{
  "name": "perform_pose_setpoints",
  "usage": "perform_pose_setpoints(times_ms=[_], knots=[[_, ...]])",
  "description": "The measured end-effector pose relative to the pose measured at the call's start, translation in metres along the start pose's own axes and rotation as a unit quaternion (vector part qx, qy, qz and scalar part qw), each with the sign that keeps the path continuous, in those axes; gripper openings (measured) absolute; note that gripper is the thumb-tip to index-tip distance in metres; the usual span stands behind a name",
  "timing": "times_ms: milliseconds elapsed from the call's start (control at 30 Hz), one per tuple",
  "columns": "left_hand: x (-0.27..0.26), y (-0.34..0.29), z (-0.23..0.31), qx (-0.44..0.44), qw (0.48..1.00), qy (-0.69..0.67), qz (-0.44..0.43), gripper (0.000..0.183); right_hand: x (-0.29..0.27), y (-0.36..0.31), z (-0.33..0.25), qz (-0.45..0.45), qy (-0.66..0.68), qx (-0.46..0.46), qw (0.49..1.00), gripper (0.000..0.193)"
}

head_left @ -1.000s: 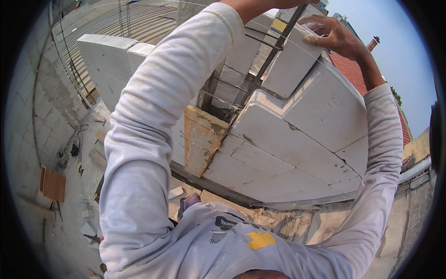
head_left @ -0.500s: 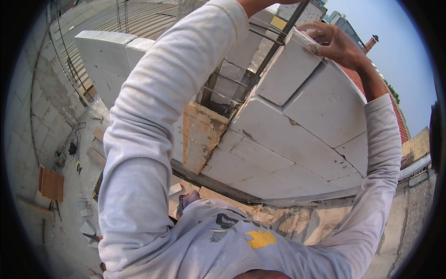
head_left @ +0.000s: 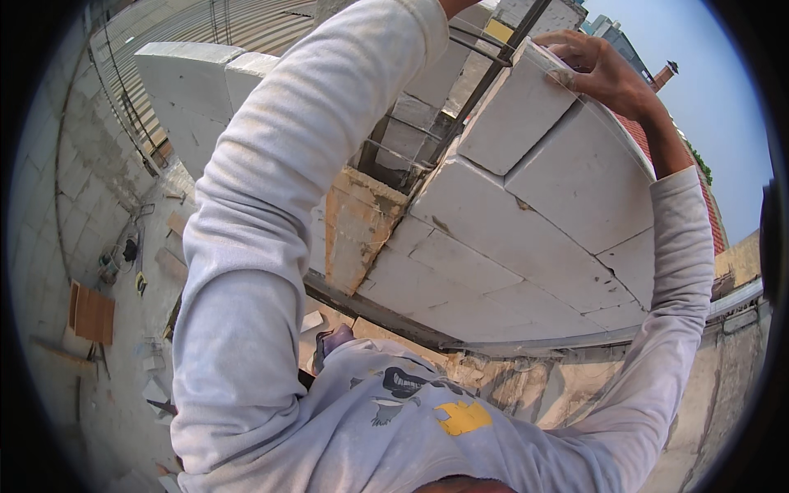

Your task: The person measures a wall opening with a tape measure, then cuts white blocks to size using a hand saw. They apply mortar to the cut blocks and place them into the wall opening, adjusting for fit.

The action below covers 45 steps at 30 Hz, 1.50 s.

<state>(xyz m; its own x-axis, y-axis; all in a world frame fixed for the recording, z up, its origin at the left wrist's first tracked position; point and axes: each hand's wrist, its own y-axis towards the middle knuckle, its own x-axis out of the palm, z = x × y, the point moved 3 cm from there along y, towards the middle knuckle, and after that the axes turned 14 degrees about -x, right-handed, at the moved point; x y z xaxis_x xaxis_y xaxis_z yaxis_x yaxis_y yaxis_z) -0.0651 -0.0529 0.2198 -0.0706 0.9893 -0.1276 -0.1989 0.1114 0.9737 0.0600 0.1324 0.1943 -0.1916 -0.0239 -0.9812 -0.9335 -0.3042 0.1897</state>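
Observation:
My right hand (head_left: pixel 612 78) is closed over the top end of a short white lightweight concrete block (head_left: pixel 516 115), its thumb on the near side and its fingers curled across the top. This block stands on a wall of larger white blocks (head_left: pixel 526 234), beside another large block (head_left: pixel 582 177), with a dark open joint between the two. Of my left arm, the sleeve (head_left: pixel 271 189) and a bit of wrist show; the hand is cut off by the upper edge. A thin string runs along the wall top near my right hand.
Steel rebar (head_left: pixel 481 99) with ties rises left of the short block, above a wooden board (head_left: pixel 357 222) at the column gap. Another block wall (head_left: pixel 185 99) stands at left. Below lie scattered debris and a brown wooden piece (head_left: pixel 92 312). A corrugated roof (head_left: pixel 255 29) lies beyond.
My left hand has gone up past the picture's upper edge. My right hand stays on the short block, and the view has shifted slightly.

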Motion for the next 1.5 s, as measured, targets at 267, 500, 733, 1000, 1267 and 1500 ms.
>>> perform_pose_setpoints(times_ms=[267, 500, 733, 1000, 1267, 1500], knots=[[-0.001, 0.0, 0.003, -0.024, 1.0, 0.01, -0.013, 0.065, 0.001, -0.005, -0.006, 0.012, 0.019, -0.003, 1.0, 0.068], [0.002, -0.002, 0.003, -0.025, 0.999, 0.027, -0.004, 0.069, 0.002, -0.01, -0.005, 0.018, 0.037, 0.022, 0.999, 0.068], [0.0, -0.006, 0.001, -0.006, 1.0, -0.006, 0.021, 0.068, 0.005, -0.011, 0.003, 0.032, 0.029, -0.016, 0.999, 0.06], [-0.017, -0.127, 0.01, -0.093, 0.982, -0.11, 0.123, 0.063, 0.005, -0.023, 0.005, 0.009, 0.074, -0.01, 0.997, 0.063], [0.007, -0.286, 0.005, -0.342, 0.924, -0.17, 0.013, 0.022, 0.001, -0.016, 0.004, -0.001, 0.043, -0.029, 0.999, 0.069], [0.033, -0.311, 0.017, -0.379, 0.91, -0.171, -0.011, 0.031, -0.005, -0.021, 0.012, -0.016, 0.005, 0.015, 1.0, 0.062]])
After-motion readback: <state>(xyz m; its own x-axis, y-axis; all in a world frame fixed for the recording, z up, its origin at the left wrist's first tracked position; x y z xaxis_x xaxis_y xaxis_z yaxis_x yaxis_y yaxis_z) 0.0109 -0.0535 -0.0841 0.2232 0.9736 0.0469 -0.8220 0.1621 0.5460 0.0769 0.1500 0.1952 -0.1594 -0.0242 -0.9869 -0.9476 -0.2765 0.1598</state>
